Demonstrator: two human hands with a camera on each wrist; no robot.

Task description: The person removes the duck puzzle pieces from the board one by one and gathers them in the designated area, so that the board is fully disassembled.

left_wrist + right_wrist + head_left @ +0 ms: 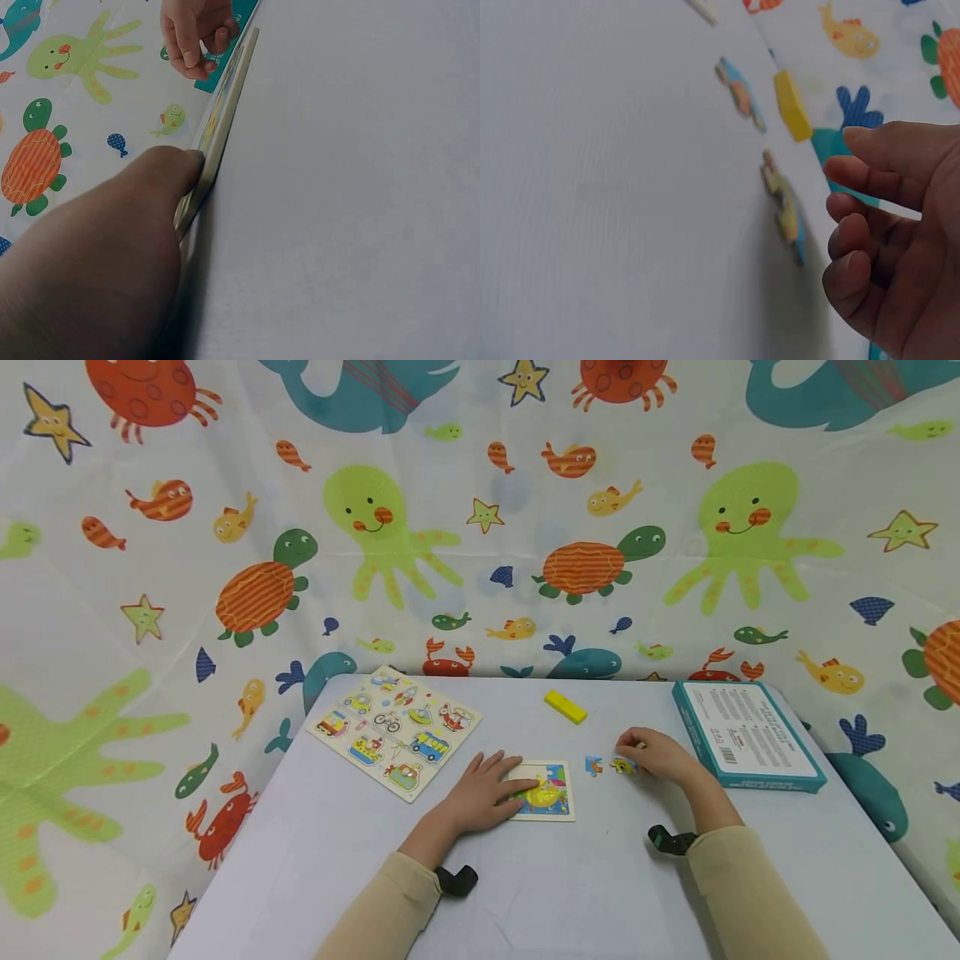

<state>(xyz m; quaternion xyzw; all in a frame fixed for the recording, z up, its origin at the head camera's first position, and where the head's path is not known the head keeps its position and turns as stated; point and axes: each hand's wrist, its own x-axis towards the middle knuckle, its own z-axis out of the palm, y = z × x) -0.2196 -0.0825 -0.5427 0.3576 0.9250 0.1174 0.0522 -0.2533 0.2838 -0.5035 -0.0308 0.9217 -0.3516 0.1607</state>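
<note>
My left hand (487,792) rests on the left part of a small framed jigsaw puzzle (551,817), its fingers spread over the picture and hiding some of it. In the left wrist view the thumb (169,169) lies at the puzzle's near edge (225,139). To the right are two loose jigsaw pieces: one blue and orange (593,766), one yellow and blue (622,767). Close beside the yellow one is my right hand (660,754). Seen from the right wrist, its fingers (849,276) are loosely bent, with nothing between thumb and forefinger.
A larger wooden board (411,791) with vehicle pictures lies at the back left. Behind the loose pieces is a yellow block (566,707). At the right stands a flat teal box (772,778). A cloth with sea animals (510,635) hangs along the table's back edge.
</note>
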